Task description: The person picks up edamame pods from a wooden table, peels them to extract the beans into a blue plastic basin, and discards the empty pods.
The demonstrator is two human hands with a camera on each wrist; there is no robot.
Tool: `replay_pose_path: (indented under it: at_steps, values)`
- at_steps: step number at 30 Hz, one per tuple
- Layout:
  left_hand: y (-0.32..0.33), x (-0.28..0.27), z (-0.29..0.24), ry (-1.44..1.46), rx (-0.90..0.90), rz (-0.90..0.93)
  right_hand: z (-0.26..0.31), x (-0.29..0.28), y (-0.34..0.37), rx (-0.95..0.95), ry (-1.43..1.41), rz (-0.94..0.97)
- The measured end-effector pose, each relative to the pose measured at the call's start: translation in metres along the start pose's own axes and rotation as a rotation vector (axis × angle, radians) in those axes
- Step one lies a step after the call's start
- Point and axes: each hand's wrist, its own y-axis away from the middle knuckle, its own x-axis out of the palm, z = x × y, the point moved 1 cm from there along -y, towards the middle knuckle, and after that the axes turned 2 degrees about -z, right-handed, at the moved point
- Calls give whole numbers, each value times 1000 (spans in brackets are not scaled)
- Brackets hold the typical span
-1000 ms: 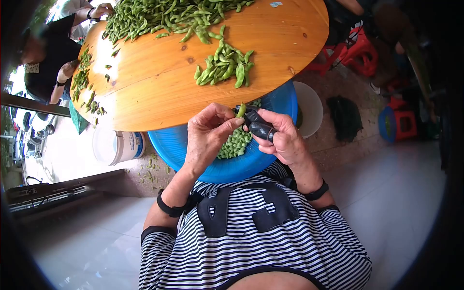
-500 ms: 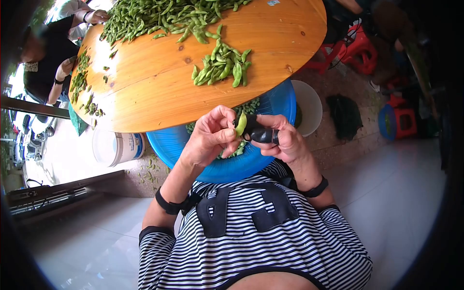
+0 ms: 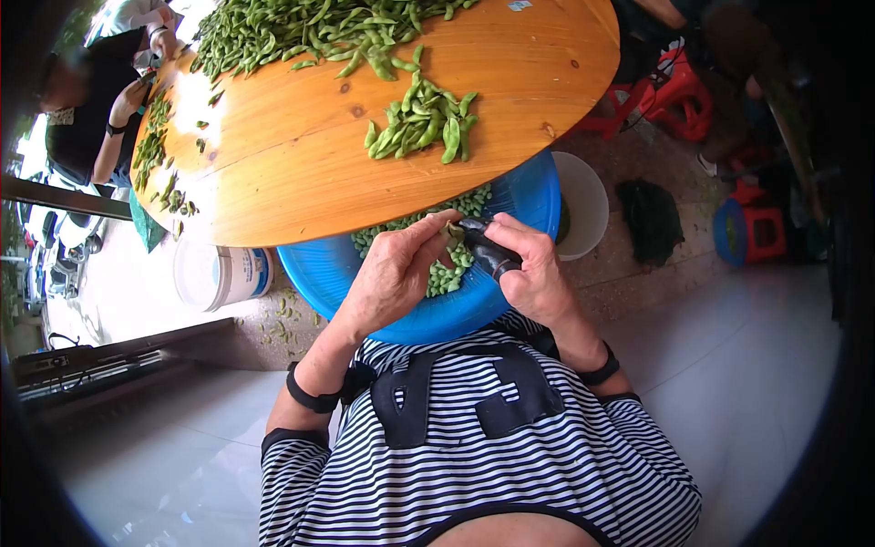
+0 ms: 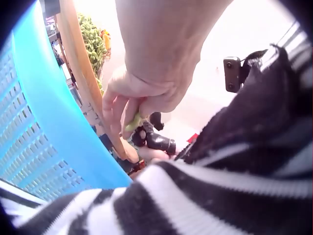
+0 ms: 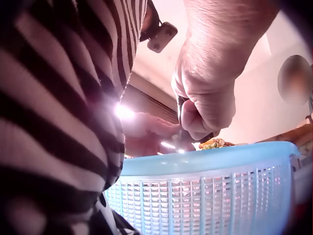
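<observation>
In the head view, my left hand (image 3: 390,273) pinches a green soybean pod (image 3: 453,233) over the blue plastic basket (image 3: 383,314). The left wrist view shows the pod (image 4: 133,122) between the left fingertips. My right hand (image 3: 538,273) meets it from the other side, black finger covers (image 3: 492,255) on its thumb and a finger. Those covered tips pinch at the pod's end, partly hidden by the left fingers. Below both hands, shelled green beans (image 3: 445,278) lie in the basket.
The basket sits partly under the edge of an oval wooden table (image 3: 292,155). A small group of pods (image 3: 424,118) lies near that edge, with a large heap (image 3: 283,36) behind. White buckets (image 3: 223,276) and red stools (image 3: 679,100) stand around. Another person (image 3: 96,105) works at far left.
The pod stood up bright between the hands half a second ago; now the left hand has turned over it and mostly covers it. The right hand's covered fingers have tilted and closed in.
</observation>
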Motion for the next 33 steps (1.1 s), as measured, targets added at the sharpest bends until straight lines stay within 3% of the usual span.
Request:
replay_pose_path:
  at_steps: [1,3,5,7,12,14,19,21,23,25,27,29,33]
  values:
    - [0,2,2,-1,0,-1,2,2,1,-1,-1,1]
    - [-2,12,8,508,-243,-12,10,10,1,-70,146,-120]
    - [-4,23,10,610,-220,-47,12,19,2,-79,212,-131]
    - [-4,33,12,868,-223,-207,11,26,2,-197,320,-228]
    - [-7,38,16,991,-221,-220,9,31,6,-243,402,-223]
    - [-8,47,18,1107,-313,-264,5,35,8,-247,418,-229]
    - [-13,55,10,1333,-284,-290,3,31,4,-290,418,-312]
    - [-12,55,13,1398,-318,-296,8,27,1,-234,312,-345]
    - [-10,54,17,1200,-224,-269,6,23,3,-233,254,-378]
    - [-9,49,24,1105,-194,-271,-2,16,2,-11,44,-183]
    - [-8,40,27,901,-273,-170,0,12,-1,329,-422,-91]
    - [-9,33,31,942,-298,-135,-13,1,-2,448,-881,57]
    - [-8,29,30,1087,-373,-73,-30,-4,-1,359,-1106,122]
